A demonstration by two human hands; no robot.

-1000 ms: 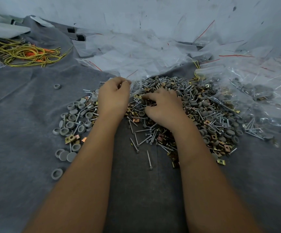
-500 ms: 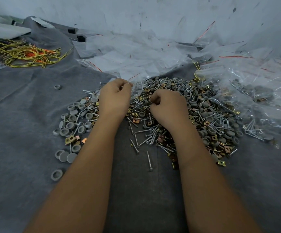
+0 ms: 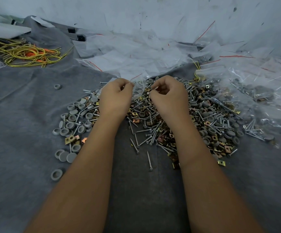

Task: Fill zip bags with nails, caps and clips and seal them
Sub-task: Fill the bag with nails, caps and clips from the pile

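Note:
A heap of silver nails (image 3: 150, 137), grey round caps (image 3: 71, 118) and brass clips (image 3: 218, 148) lies on the grey cloth (image 3: 18, 132). My left hand (image 3: 115, 98) pinches the top edge of a small clear zip bag (image 3: 138, 89) above the heap. My right hand (image 3: 170, 98) is raised beside the bag's mouth, fingers curled, pinching small metal pieces at its fingertips. What exactly those pieces are is too small to tell.
Empty clear zip bags with red strips (image 3: 136, 54) are piled at the back. Filled bags (image 3: 260, 95) lie at the right. A tangle of yellow and orange wire ties (image 3: 27, 53) sits at the back left. Stray caps (image 3: 57, 174) dot the cloth.
My right hand lifted off the heap with curled fingers and rose toward the bag's mouth. My left hand stayed put, still holding the bag.

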